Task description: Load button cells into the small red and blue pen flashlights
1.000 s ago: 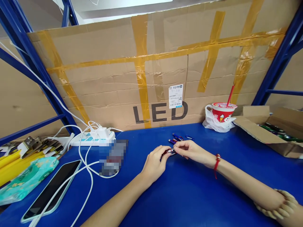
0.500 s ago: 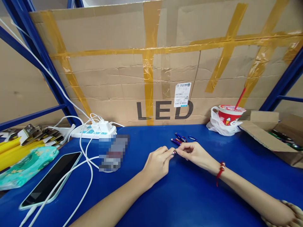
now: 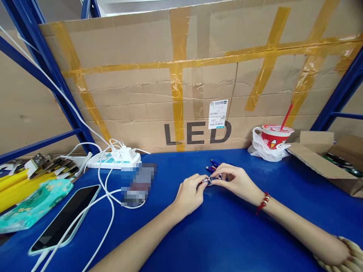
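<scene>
My left hand (image 3: 189, 193) and my right hand (image 3: 236, 181) meet over the blue table (image 3: 227, 234), both pinched on one small red and silver cylinder (image 3: 206, 181) held between their fingertips. The right wrist wears a red cord bracelet (image 3: 263, 201). Just behind the hands lie a few small blue and red clip-like items (image 3: 213, 165) on the table. What the cylinder is exactly I cannot make out.
A taped cardboard sheet marked LED (image 3: 198, 83) stands behind. A white power strip (image 3: 115, 160) with cables, a phone (image 3: 66, 217) and a teal packet (image 3: 31, 206) lie left. A red cup with a straw (image 3: 273, 138) and an open cardboard box (image 3: 331, 158) stand right.
The hands stayed together on the small cylinder, with the right fingers shifting slightly over it. The camera tilted a little, so the scene moved in the picture.
</scene>
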Motion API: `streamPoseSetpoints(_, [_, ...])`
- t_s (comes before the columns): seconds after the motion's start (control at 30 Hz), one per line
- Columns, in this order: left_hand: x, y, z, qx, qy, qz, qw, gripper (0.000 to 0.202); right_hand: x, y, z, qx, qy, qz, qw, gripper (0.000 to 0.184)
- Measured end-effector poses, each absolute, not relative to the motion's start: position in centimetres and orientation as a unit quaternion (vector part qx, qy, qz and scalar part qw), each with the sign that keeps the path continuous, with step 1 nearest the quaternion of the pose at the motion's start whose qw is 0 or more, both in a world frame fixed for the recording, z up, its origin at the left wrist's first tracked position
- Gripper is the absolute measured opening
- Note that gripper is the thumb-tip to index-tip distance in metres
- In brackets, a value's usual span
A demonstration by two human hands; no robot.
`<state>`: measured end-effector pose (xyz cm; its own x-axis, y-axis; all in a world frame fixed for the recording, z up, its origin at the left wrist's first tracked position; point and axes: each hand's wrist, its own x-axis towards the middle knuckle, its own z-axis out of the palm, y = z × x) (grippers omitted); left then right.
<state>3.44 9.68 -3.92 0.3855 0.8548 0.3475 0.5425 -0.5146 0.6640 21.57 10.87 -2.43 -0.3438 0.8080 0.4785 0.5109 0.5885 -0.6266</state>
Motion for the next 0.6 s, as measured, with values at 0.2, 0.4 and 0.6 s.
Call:
streamPoseSetpoints(0.2, [3.4,9.7,-3.9,0.801,0.392,0.343,0.296,0.023,22.3,11.0,-2.6,-0.372,-0.825,0.133,0.405,0.028])
streamPoseSetpoints(0.4, [3.2,9.5,-3.9,0.802,0.372,0.326,0.335,0.017,22.0,10.7,-2.8,-0.374,-0.827,0.158,0.388,0.026])
streamPoseSetpoints(0.6, [3.0,9.5,-4.0,0.808,0.373,0.326,0.319,0.013,21.2,10.5,-2.7,-0.452,-0.766,0.272,0.366,0.032])
